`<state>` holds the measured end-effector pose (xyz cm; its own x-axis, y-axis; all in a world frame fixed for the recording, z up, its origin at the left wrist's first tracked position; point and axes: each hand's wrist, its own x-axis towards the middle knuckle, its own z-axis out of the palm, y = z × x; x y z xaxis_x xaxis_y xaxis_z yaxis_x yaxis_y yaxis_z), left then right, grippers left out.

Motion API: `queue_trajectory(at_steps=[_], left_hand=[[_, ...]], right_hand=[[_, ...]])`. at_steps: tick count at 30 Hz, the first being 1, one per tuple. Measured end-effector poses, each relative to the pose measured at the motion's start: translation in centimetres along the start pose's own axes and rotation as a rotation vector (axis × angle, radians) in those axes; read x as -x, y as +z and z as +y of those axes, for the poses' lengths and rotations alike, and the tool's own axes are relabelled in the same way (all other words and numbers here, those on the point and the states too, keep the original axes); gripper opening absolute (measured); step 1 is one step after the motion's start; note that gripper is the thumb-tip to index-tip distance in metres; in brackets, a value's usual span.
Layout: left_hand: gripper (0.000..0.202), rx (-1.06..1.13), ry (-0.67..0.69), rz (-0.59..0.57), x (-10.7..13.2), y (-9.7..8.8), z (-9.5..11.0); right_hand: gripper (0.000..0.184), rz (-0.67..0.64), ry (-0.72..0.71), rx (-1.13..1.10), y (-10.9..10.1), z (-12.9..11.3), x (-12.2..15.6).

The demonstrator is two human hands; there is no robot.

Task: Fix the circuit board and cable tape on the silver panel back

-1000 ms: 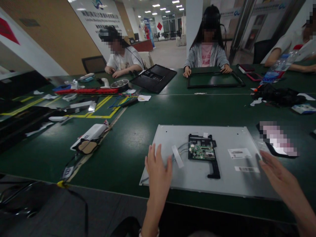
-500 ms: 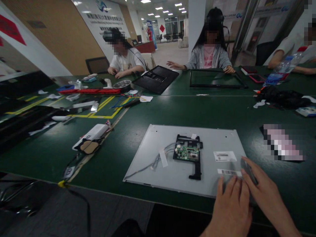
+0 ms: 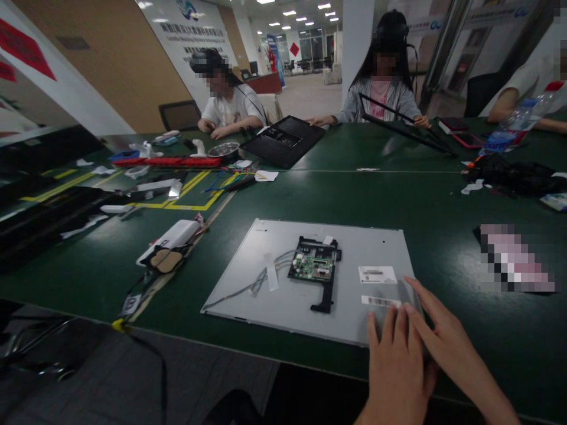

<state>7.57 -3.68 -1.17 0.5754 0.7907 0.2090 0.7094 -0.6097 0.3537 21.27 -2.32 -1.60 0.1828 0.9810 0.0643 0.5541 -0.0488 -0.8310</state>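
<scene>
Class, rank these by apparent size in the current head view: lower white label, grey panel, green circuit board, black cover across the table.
1. Grey panel
2. Black cover
3. Green circuit board
4. Lower white label

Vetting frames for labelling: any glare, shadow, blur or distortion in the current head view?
Head view: sheen on the green table between the grey panel and phone; soft shadow on the panel near both hands' fingertips. Same view: white label print too soft to read; pixel blocks over phone; pillar leans, possibly lens distortion.
</scene>
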Motion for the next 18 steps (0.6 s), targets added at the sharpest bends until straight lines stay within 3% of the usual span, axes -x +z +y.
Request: queue_trajectory(at_steps=[6,12,18], left_hand=[[0.069,-0.061,-0.056,0.022,0.3,-0.3,-0.2],[0.071,-0.069,-0.099,0.016,0.2,-0.6,-0.7],[0.067,-0.023,-0.139,0.014,0.3,-0.5,-1.5]], right_hand=[[0.048,-0.034,-0.090,0.034,0.6,-0.5,-0.3],[0.046,-0.102,-0.166,0.183,-0.3,1.0,-1.6],[0.047,-0.207,-0.348,0.383,-0.8,1.9,-3.5]])
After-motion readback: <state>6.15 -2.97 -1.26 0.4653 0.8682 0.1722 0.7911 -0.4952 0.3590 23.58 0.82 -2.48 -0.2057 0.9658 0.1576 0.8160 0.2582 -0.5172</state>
